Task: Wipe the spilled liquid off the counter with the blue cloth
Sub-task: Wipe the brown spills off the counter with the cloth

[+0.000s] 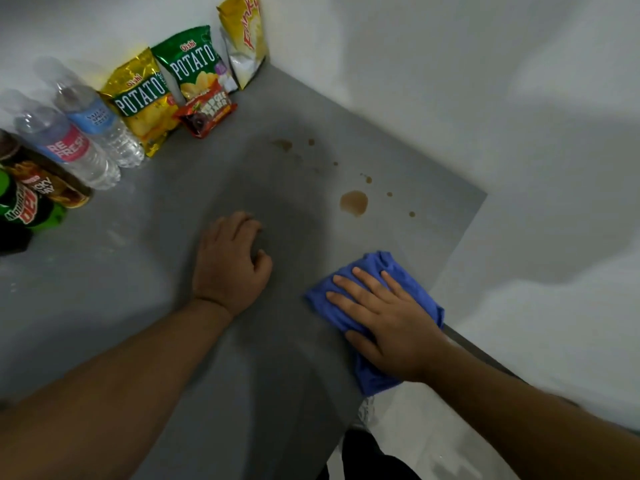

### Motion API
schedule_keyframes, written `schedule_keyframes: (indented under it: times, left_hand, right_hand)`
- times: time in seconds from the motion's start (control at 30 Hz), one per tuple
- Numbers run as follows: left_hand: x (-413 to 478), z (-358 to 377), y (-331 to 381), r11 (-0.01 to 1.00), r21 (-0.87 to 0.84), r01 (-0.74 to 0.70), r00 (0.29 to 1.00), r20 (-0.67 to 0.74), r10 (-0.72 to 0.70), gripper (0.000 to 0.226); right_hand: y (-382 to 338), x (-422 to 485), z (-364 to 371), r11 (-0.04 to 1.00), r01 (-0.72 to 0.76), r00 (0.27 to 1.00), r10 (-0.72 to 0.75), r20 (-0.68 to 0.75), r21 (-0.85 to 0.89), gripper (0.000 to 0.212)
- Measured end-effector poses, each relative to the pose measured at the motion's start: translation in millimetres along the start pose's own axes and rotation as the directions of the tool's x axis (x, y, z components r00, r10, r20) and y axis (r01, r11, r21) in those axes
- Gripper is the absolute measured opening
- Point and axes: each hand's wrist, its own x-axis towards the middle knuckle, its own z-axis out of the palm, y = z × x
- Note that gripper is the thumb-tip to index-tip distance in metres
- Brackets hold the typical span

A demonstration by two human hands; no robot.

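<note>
A blue cloth point(398, 271) lies bunched on the grey counter point(145, 278) near its right edge. My right hand point(384, 323) presses flat on top of it, fingers spread. A brown puddle of spilled liquid point(354, 202) sits on the counter just beyond the cloth, apart from it. Smaller brown drops and a smear point(283, 144) trail away toward the far corner. My left hand point(230, 263) rests on the bare counter left of the cloth, fingers curled down, holding nothing.
Snack bags point(143, 102) stand along the far wall, with a small red packet point(204, 114) in front. Water bottles point(69, 147) and a green soda bottle point(24, 206) line the left side. White walls bound the far and right sides. The counter's right edge runs beside the cloth.
</note>
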Motion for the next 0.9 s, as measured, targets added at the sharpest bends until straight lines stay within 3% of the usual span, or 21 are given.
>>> schedule_keyframes:
  times: [0.13, 0.27, 0.5, 0.63, 0.77, 0.83, 0.9]
  left_hand:
    - [-10, 16, 39, 0.994, -0.064, -0.090, 0.995, 0.046, 0.093, 0.045]
    - [-3, 28, 56, 0.997, -0.071, -0.038, 0.997, 0.070, 0.043, 0.046]
    - [22, 38, 58, 0.997, 0.006, 0.082, 0.995, 0.060, -0.082, 0.050]
    - [21, 40, 62, 0.997, 0.045, 0.064, 0.996, 0.057, -0.067, 0.051]
    - [22, 37, 63, 0.997, 0.040, 0.073, 0.994, 0.079, -0.076, 0.053]
    - [23, 37, 63, 0.996, 0.045, 0.073, 0.993, 0.087, -0.077, 0.054]
    - [23, 37, 62, 0.997, 0.045, 0.070, 0.994, 0.087, -0.074, 0.054]
  right_hand:
    - [34, 9, -17, 0.980, -0.197, 0.980, 0.197, 0.025, -0.012, 0.064]
    - [21, 53, -21, 0.905, -0.426, 0.905, 0.426, -0.003, -0.026, 0.070]
    - [37, 2, -10, 0.994, -0.103, 0.994, 0.104, 0.030, -0.024, 0.067]
    - [81, 14, -26, 0.971, -0.239, 0.970, 0.240, 0.040, -0.026, 0.069]
    - [71, 66, -34, 0.917, -0.395, 0.918, 0.396, 0.011, -0.050, 0.072]
    - [56, 69, -30, 0.945, -0.321, 0.947, 0.322, 0.005, -0.054, 0.072]
    - [54, 53, -23, 0.986, -0.153, 0.988, 0.155, 0.020, -0.064, 0.069]
